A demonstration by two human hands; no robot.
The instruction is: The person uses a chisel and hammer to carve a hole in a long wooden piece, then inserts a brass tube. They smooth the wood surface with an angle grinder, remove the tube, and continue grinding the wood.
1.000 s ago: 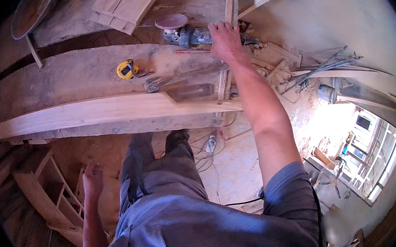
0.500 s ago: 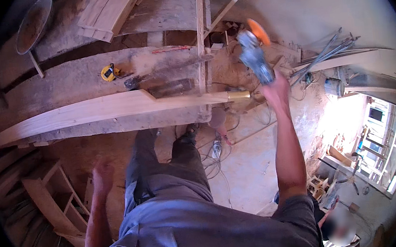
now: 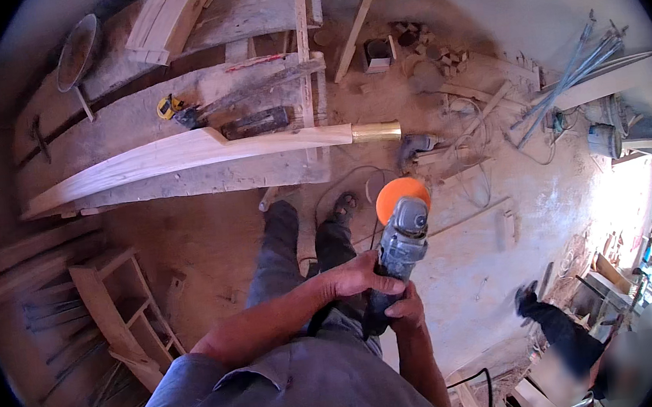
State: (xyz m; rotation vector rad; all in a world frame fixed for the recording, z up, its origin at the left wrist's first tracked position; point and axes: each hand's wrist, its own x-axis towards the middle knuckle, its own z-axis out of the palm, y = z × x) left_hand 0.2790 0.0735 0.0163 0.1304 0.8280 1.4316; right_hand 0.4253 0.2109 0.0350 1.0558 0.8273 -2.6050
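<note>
Though in both hands (image 3: 360, 273) (image 3: 407, 308), a grey grinder (image 3: 403, 248), any lettering illegibly small.

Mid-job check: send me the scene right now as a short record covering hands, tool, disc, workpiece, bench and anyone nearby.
Left hand: gripping the angle grinder around its body
Right hand: on the same grinder, nearer its rear end
Disc: orange, at the end away from the torso, apart from the timber; spinning or not, cannot tell
Workpiece: long pale shaped timber, gold-coloured sleeve at its right end
Bench: dusty bench under the timber; yellow tape measure beyond it
Nearby: another person, lower right
</note>
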